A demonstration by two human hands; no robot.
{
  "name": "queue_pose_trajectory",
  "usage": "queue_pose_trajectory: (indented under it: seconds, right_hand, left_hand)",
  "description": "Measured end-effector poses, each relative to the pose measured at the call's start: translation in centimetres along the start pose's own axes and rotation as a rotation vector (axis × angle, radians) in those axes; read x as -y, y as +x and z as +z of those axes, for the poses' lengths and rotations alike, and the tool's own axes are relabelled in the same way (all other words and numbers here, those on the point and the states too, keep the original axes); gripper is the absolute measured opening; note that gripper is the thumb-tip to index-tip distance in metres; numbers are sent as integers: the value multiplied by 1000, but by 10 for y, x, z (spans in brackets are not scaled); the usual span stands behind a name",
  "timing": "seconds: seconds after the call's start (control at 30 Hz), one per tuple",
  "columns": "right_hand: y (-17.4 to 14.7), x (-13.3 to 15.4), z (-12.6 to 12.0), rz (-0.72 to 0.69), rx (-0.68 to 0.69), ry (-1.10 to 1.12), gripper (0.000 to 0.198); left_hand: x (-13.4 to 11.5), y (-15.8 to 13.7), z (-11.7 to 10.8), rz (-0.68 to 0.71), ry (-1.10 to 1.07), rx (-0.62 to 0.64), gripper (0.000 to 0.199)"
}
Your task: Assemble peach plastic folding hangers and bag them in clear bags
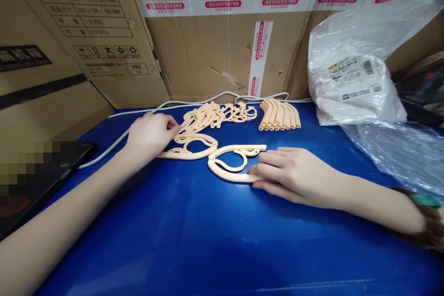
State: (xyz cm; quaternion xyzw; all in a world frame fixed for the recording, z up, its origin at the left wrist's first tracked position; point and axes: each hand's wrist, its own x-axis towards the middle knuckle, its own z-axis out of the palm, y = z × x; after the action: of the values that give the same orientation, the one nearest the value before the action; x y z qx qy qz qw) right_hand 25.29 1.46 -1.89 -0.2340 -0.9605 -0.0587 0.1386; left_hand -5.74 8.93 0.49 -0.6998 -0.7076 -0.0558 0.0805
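Note:
Two beige plastic folding hangers lie end to end on the blue tabletop, their curved hooks folded between the arms. My left hand is closed at the far end of the left folding hanger, with its fingertips partly hidden. The right folding hanger has its lower arm between the fingers and thumb of my right hand, which covers that arm's end. Behind them sits a loose pile of beige hooks and small curved parts. Beside that pile, curved hollow hanger arms are stacked in a neat row.
Cardboard boxes wall off the back and left. A white cable runs along the rear and down the left side, near a black device. At right stand a white plastic bag and clear plastic wrap on the blue surface.

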Motion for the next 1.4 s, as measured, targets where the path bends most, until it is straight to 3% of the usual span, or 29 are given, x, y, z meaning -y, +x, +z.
queue_pose_trajectory:
  seconds: [0.27,0.5,0.63,0.73,0.87,1.03,1.13,1.23,1.4]
  right_hand:
    - [2,-1,1,2,17,9,32]
    - [0,-1,0,-3,2,-11,33]
    - [2,-1,1,-16,-15,-19,31]
    - [4,1,0,-39,-66,-20,30]
    - [4,2,-4,-21,-200,-2,29]
    - [1,1,-6,57,-303,-6,49]
    - [1,1,-6,87,-300,20,44]
    - [3,2,-8,142,-257,188,36]
    - [8,4,-13,440,-229,664,23]
  left_hand:
    - [2,3,6,-101,-247,-5,18]
    - [-10,-2,-1,-141,-540,-161,10]
    - [-36,-23,-6,0,-813,-95,16]
    - [-57,-47,-11,132,-1045,89,22]
    - [-73,-72,-14,273,-1109,248,24]
    - [-76,-84,-10,347,-1148,404,25]
    - [-77,-85,-8,422,-1140,404,19]
    - [-77,-87,-9,534,-1100,358,11]
    - [-73,-88,-9,767,-859,220,9]
